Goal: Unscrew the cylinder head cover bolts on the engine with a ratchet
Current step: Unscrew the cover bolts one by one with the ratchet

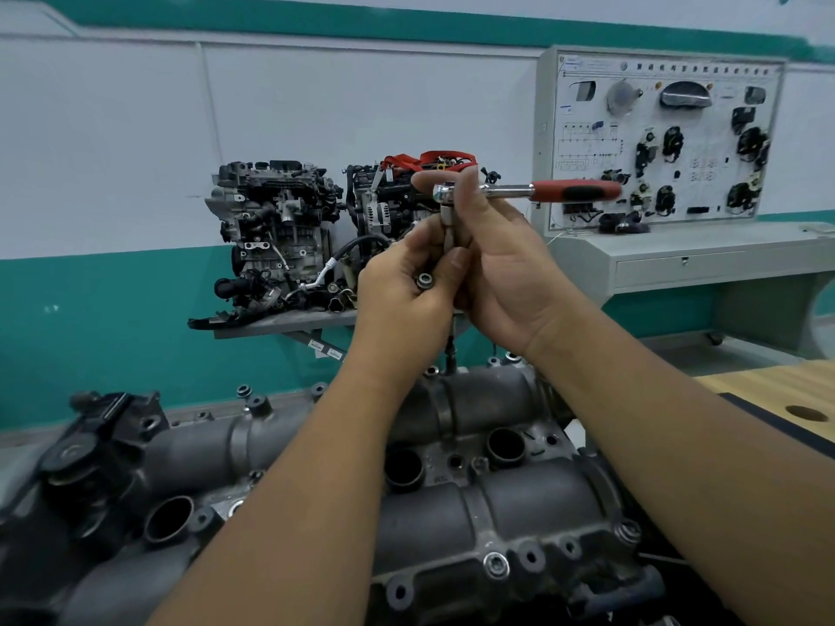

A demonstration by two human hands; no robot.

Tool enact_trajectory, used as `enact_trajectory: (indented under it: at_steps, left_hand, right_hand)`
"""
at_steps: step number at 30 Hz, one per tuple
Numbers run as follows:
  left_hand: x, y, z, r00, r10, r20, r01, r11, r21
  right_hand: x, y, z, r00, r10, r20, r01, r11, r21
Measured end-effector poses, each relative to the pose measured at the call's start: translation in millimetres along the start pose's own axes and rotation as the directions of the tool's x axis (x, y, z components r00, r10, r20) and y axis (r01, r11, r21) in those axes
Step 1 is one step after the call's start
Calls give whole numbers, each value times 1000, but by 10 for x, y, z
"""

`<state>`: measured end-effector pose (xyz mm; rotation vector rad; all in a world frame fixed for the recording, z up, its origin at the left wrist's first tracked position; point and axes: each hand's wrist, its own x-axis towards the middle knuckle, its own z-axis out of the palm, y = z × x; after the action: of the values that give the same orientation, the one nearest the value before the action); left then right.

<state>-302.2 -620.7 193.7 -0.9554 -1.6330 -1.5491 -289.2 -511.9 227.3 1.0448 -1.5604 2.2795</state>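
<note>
Hands meet above the cylinder head cover (452, 503): our right hand (497, 273) grips the ratchet (519, 192) at its head, red handle pointing right, extension reaching down to a far-edge bolt; our left hand (406, 286) curls round a loose bolt (424, 280) and the extension.

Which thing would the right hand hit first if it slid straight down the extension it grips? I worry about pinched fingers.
Likely the cylinder head cover at the far-edge bolt where the extension lands; right hand depth is unclear.
</note>
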Motion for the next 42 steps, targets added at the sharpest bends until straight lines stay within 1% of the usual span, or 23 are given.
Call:
enact_trajectory:
  at_steps: [4, 5, 8, 9, 10, 12, 15, 18, 21, 24, 26, 28, 29, 32, 33, 34, 36, 38, 40, 42]
  left_hand:
    - [-14, 24, 4, 1000, -23, -6, 24, 1000, 18]
    - [-14, 31, 5, 999, -38, -10, 38, 999, 22]
    - [-7, 25, 15, 998, -66, 0, 66, 996, 58]
    - [-11, 16, 15, 998, -66, 5, 66, 995, 71]
    - [-20, 16, 12, 998, -65, 3, 65, 996, 62]
    - [-34, 29, 2, 998, -57, -13, 57, 998, 18]
    - [-34, 54, -14, 1000, -18, -11, 19, 998, 58]
    - [-17, 34, -19, 1000, -22, 22, 21, 998, 64]
    - [-5, 8, -37, 999, -50, -4, 50, 998, 32]
    - [-11, 40, -34, 1000, -6, -26, 7, 1000, 18]
    - [-12, 52, -27, 999, 13, -44, -14, 1000, -8]
    - [-10, 47, -20, 1000, 14, -28, -15, 999, -36]
    - [-12, 47, -15, 1000, 14, -24, -15, 999, -41]
    - [9, 47, 3, 999, 21, -31, -22, 999, -24]
    - [6, 49, 8, 999, 26, -23, -27, 999, -19]
    - [0, 43, 7, 999, 31, -12, -32, 999, -22]
    - [-10, 24, 4, 999, 47, -1, -47, 999, -24]
    - [-21, 10, 2, 999, 54, -6, -54, 998, -18]
    - [-18, 13, 9, 998, 66, -4, -66, 998, -7]
    - [-1, 12, 18, 998, 55, -9, -55, 999, -2]
  right_hand:
    - [-12, 2, -7, 999, -21, 39, 20, 1000, 18]
    - [-7, 0, -6, 999, -5, 35, 4, 999, 33]
    - [2, -31, -24, 993, 115, -14, -113, 989, 96]
    - [4, -35, -30, 992, 129, -15, -127, 987, 103]
    - [-3, -36, -30, 993, 116, -13, -114, 990, 87]
    - [-18, -20, -24, 999, 44, 1, -44, 997, 57]
    - [-18, 8, -20, 999, -35, -2, 35, 998, 58]
    - [-13, -1, 5, 1000, -6, 23, 5, 999, 37]
    - [-37, -24, 18, 995, 76, 57, -82, 990, 116]
    - [-62, -66, 3, 998, 21, 55, -29, 988, 149]
    - [-56, -75, -25, 997, -23, 72, 14, 992, 126]
    - [-45, -75, -51, 996, -33, 83, 27, 997, 73]
    - [-37, -73, -60, 997, -20, 80, 15, 998, 57]
    - [-17, -76, -86, 996, 92, 13, -92, 988, 127]
    - [-18, -73, -95, 995, 104, -1, -103, 987, 123]
    - [-19, -65, -103, 996, 87, -9, -85, 993, 82]
    - [-18, -42, -127, 1000, -1, 4, 1, 1000, -15]
    - [-25, -26, -125, 998, -56, 36, 57, 998, -41]
    - [-23, -16, -116, 996, -65, 66, 69, 996, -59]
    - [-6, -12, -93, 998, -35, 51, 38, 997, -65]
